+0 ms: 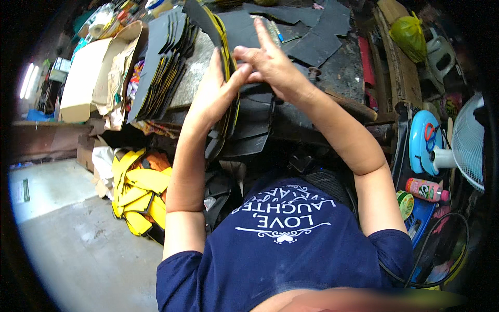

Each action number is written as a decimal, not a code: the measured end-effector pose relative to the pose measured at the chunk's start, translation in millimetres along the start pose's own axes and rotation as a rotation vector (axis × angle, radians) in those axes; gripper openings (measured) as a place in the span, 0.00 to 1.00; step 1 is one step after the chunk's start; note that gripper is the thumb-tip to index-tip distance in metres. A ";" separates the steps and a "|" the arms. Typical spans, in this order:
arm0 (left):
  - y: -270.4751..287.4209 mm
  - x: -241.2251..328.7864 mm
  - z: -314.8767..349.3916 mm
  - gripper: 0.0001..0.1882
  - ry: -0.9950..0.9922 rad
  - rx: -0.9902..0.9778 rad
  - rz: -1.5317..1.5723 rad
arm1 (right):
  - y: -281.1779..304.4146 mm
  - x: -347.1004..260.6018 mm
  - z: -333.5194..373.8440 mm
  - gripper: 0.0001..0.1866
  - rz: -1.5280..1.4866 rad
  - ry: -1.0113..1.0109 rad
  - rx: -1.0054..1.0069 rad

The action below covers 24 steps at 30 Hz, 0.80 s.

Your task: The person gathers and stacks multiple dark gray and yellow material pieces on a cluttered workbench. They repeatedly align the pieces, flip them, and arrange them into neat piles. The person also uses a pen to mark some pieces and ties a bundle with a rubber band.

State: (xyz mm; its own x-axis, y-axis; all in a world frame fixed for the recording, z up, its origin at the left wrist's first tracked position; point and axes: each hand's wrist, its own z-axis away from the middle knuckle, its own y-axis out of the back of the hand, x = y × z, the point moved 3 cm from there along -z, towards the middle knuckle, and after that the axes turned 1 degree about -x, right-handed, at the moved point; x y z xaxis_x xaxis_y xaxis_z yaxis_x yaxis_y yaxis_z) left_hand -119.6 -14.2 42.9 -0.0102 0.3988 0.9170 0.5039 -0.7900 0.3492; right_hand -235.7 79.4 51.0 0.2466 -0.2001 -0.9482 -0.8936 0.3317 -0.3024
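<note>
My left hand (221, 91) is wrapped round a bundle of thin, curved black sheets with yellow edges (224, 39), its fingers on the left side and its thumb across them. The bundle stands on edge, and its lower end hangs past the table's near edge. Close by on the right, my right hand (275, 67) has its index finger stretched out and its thumb apart. The other fingers are partly curled by my left thumb, with nothing visible in them. More black sheets (252, 122) hang below my hands.
Left of my hands leans a stack of black, yellow-edged pieces (161, 78), beside an open cardboard box (86, 78). Flat black offcuts (322, 36) lie on the dark table. Yellow pieces (138, 182) are heaped below left. A fan (468, 143) and a pink bottle (426, 189) stand right.
</note>
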 end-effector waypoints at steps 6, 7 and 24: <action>1.1 9.4 5.7 0.36 0.000 -0.079 -0.382 | 12.7 23.0 -26.5 0.72 0.320 0.048 0.157; -0.5 13.4 7.1 0.34 0.017 -0.035 -0.420 | 12.0 23.1 -26.5 0.73 0.382 0.177 0.148; 0.0 73.1 48.1 0.53 -0.292 0.154 -1.030 | -10.9 -43.8 42.1 0.62 -0.143 0.194 0.083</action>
State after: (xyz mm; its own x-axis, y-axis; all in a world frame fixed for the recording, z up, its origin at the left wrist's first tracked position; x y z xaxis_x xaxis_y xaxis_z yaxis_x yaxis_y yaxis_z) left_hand -78.8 37.4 100.7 -0.2949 0.9494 0.1078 0.4740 0.0474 0.8792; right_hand -221.0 123.4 91.7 0.2844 -0.4206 -0.8615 -0.8192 0.3602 -0.4462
